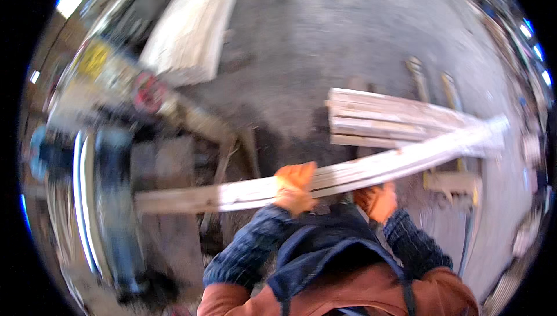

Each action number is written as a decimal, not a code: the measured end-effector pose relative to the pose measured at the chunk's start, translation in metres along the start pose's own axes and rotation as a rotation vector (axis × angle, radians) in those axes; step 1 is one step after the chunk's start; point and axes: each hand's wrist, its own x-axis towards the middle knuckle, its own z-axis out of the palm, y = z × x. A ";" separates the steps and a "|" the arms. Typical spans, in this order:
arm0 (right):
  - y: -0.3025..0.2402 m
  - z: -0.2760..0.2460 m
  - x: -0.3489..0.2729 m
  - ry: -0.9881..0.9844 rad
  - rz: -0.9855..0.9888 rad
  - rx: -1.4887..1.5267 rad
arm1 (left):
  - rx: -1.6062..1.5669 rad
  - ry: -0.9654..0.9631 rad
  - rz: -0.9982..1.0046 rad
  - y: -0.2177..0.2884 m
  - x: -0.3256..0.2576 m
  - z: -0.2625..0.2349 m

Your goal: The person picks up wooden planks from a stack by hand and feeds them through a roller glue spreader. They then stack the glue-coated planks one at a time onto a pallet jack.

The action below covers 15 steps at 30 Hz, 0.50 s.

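Before the dark apron [319, 252], orange-gloved hands [295, 191] hold long, pale, bunched boards [249, 194], browner toward the left.

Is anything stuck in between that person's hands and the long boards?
Only the orange gloves. The left hand grips the long boards; the right hand is at their near edge, its fingertips hidden. I can't see anything else in between.
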 end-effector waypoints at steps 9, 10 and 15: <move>-0.092 0.034 -0.080 0.037 -1.157 -2.268 | 0.095 -0.033 0.046 -0.075 -0.074 -0.043; -0.103 0.002 -0.070 0.150 -1.124 -2.398 | 0.145 -0.106 0.011 -0.069 -0.076 -0.059; -0.105 -0.015 -0.037 0.097 -1.065 -2.559 | 0.314 -0.199 -0.038 -0.100 -0.097 -0.072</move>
